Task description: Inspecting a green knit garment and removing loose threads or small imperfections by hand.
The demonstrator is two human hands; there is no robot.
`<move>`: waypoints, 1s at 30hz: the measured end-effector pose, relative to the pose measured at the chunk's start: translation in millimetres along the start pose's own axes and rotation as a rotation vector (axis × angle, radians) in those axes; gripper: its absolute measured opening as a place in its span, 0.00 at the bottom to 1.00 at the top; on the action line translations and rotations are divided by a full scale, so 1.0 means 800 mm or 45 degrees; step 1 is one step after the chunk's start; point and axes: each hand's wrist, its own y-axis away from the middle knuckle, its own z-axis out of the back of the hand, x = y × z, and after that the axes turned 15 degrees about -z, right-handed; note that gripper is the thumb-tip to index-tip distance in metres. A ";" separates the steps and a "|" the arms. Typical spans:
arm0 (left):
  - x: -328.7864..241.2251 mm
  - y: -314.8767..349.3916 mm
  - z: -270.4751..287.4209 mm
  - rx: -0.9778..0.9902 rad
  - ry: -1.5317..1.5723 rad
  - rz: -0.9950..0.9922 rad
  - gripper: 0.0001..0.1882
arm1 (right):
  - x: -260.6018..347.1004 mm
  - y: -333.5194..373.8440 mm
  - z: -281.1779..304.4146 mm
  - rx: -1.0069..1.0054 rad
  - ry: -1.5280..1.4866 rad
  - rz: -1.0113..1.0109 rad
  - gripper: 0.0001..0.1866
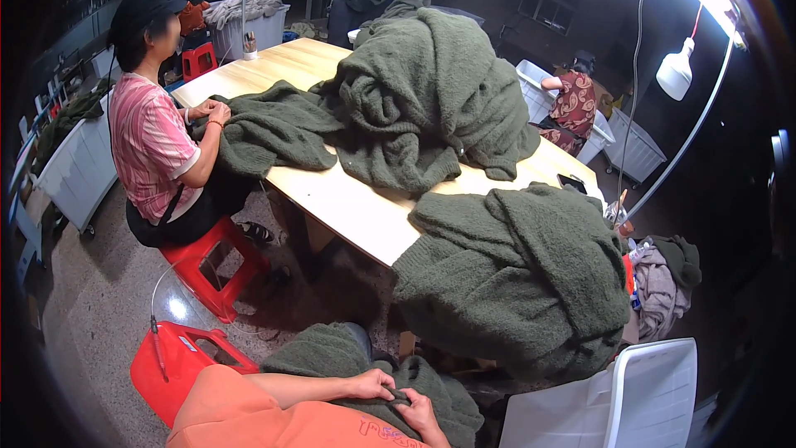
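Observation:
A dark green fuzzy knit garment (327, 354) lies across my lap. My left hand (371, 385) pinches a fold of it between thumb and fingers. Close beside it, my right hand (419, 411) grips the same fold, and the knit hangs down past both hands. Whatever finer detail sits between the fingertips is too small to make out. Just ahead of my hands, a big heap of green knitwear (518, 274) drapes over the table's near edge.
A taller green knitwear pile (431, 91) covers the wooden table (319, 203). At left, a person in a pink striped top (153, 133) handles a green garment on a red stool (217, 270). Another red stool (166, 357) stands left of me; a white plastic bin (655, 390) is at right.

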 end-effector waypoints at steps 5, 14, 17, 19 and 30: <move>0.008 -0.001 -0.001 -0.072 0.103 0.022 0.07 | -0.001 -0.001 -0.004 -0.048 -0.057 0.054 0.15; 0.007 -0.001 0.001 -0.128 0.144 0.066 0.07 | -0.006 -0.004 -0.008 -0.069 -0.056 0.072 0.16; 0.013 -0.002 0.001 -0.150 0.136 0.062 0.06 | -0.003 -0.003 -0.007 -0.071 -0.032 0.069 0.17; 0.011 -0.002 0.002 -0.156 0.123 0.092 0.06 | 0.001 0.000 -0.006 -0.074 -0.026 0.065 0.17; 0.011 -0.002 0.001 -0.228 0.156 0.098 0.06 | 0.002 -0.002 -0.008 -0.095 0.002 0.031 0.17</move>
